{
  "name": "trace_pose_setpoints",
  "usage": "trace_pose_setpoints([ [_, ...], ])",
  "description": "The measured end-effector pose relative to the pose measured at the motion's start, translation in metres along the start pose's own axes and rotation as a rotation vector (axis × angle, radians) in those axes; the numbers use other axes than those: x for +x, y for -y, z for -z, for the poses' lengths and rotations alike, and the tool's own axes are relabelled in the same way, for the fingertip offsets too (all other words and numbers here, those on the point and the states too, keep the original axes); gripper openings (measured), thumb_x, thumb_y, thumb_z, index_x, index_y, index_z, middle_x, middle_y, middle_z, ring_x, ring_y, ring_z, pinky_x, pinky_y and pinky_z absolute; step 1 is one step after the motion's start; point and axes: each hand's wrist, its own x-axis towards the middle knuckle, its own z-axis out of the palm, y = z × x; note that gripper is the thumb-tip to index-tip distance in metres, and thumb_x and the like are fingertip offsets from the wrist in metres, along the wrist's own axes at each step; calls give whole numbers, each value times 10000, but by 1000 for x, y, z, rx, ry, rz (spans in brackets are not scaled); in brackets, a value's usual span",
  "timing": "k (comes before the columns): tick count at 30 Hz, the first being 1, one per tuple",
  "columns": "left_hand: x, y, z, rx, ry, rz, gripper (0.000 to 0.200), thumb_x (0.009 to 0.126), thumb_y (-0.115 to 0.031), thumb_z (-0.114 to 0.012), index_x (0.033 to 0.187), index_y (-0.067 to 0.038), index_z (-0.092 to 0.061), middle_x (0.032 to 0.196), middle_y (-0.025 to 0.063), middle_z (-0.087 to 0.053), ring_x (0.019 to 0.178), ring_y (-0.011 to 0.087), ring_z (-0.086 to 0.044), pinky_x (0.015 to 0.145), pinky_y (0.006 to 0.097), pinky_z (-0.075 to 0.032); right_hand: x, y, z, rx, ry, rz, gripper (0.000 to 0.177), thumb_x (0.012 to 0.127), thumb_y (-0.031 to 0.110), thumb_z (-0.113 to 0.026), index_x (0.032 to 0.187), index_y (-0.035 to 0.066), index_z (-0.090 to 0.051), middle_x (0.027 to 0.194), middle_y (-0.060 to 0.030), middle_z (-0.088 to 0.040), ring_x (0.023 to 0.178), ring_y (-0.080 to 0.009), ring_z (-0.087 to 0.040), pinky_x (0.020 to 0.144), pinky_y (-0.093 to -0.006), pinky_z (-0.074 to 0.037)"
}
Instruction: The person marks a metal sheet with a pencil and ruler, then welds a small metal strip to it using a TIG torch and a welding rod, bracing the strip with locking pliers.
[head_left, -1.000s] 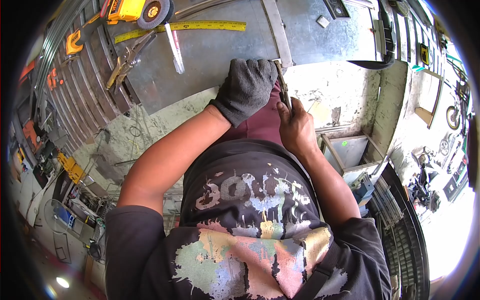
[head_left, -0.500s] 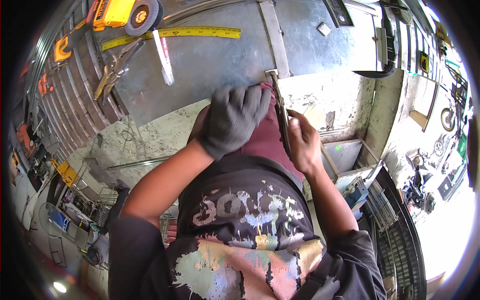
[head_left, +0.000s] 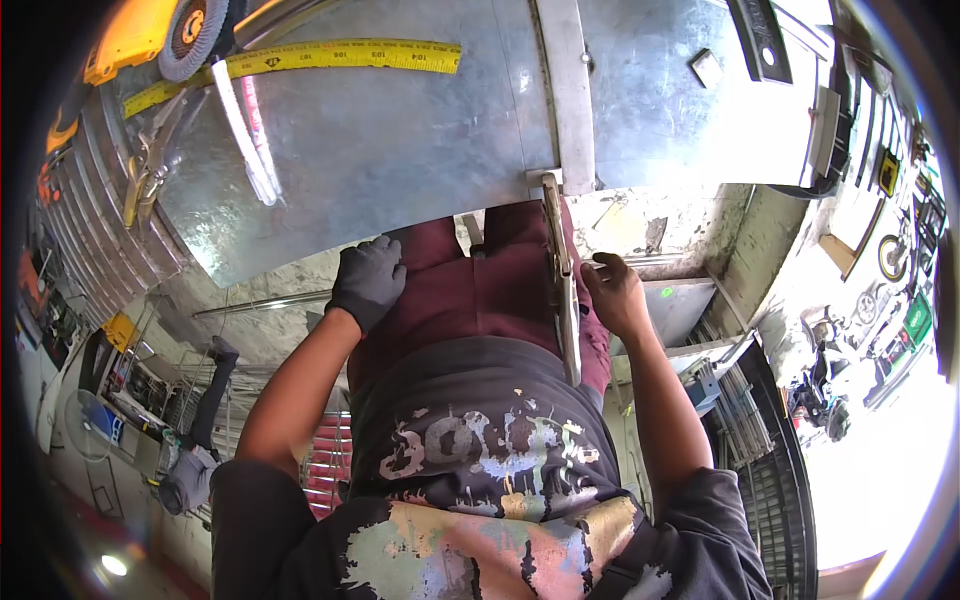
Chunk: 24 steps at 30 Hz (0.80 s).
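A locking clamp (head_left: 558, 270) grips the front edge of a steel sheet (head_left: 380, 140) and the flat metal bar (head_left: 566, 90) lying across it. Its handles stick out towards my body. Just right of the handles, my bare right hand (head_left: 616, 292) is off the clamp, fingers loosely bent and apart. My left hand (head_left: 368, 282), in a dark grey glove, is by my left thigh with its fingers curled in; nothing shows in it.
On the sheet's left are a yellow angle grinder (head_left: 135, 40), a yellow measuring tape strip (head_left: 340, 57), a white marker-like stick (head_left: 243, 130) and locking pliers (head_left: 148, 180). A small metal block (head_left: 706, 68) and a dark slotted bar (head_left: 760, 40) lie right. Behind left, a person (head_left: 190, 475) is visible.
My right hand has let go of the clamp handles and moved slightly right. My gloved left hand has drawn back left from the sheet's edge. The view has shifted.
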Motion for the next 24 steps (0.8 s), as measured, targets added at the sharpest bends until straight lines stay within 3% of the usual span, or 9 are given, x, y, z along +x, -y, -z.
trace_pose_setpoints([
  [12, 15, -38, -48, -135, -6, 89, 161, 944, -173, -613, 1058, -85, -686, 1061, 129, -708, 1002, 369, -721, 872, 535, -560, 34, -4, 24, -78, 42, 59, 569, 982, 395, -726, 1343, -44, -703, 1091, -267, -806, 1058, -437, -784, 951, -487, -607],
  [24, 16, -63, -95, -218, 4, 123, 208, 912, -114, -586, 1071, -90, -716, 1100, 135, -731, 1009, 394, -714, 884, 545, -552, 46, -22, 37, -144, 57, 60, 535, 991, 374, -720, 1341, -32, -704, 1013, -240, -814, 1001, -411, -795, 909, -470, -615],
])
